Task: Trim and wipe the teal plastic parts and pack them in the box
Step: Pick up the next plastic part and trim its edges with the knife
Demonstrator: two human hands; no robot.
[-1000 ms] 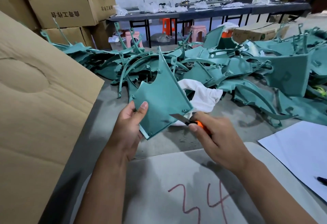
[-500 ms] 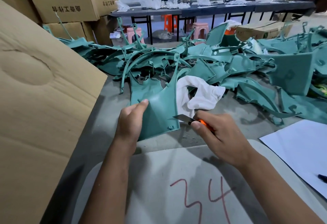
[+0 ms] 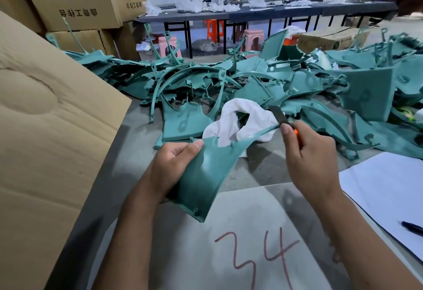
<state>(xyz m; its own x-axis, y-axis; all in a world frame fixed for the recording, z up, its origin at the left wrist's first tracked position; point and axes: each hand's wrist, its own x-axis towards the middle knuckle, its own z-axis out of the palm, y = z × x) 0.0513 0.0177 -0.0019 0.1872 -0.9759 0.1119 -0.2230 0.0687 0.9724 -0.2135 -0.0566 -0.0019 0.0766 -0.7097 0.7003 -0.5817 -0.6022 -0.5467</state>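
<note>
Both hands are working: the left hand (image 3: 174,163) is gripping a newly turned curved teal plastic panel (image 3: 206,175), the right hand (image 3: 313,159) is clasping an orange-handled utility knife (image 3: 282,118), now trimming its far tip.

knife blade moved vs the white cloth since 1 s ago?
Yes. The knife blade sat at the near edge of the white cloth; now it is raised at the cloth's far right side, at the tip of the teal part, gripped by the right hand.

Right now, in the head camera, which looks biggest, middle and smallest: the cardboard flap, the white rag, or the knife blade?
1. cardboard flap, though it is nearest the camera
2. white rag
3. knife blade
</note>
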